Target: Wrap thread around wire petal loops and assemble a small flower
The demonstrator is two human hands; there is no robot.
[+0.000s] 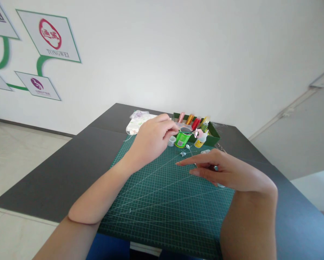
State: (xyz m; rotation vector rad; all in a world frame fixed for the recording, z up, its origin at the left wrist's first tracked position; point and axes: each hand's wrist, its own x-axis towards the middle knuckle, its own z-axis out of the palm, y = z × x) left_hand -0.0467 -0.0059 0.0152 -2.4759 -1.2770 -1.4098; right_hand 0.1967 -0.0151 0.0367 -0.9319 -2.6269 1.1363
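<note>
Left hand (158, 136): pinching, apparently, a thin stem (185, 132) by the green can (181, 140) (hold lightly).
Right hand (223, 169): fingers spread, right of the can; avoid the blue blossom (182, 154).

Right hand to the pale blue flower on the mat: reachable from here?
Probably yes: the right hand is close to the pale blue flower, with only mat visible between them.

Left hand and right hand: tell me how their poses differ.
The left hand pinches a thin green stem; the right hand has its index finger stretched out, apart from the thumb. The left hand sits higher in the picture, the right hand lower. Both are bare.
</note>
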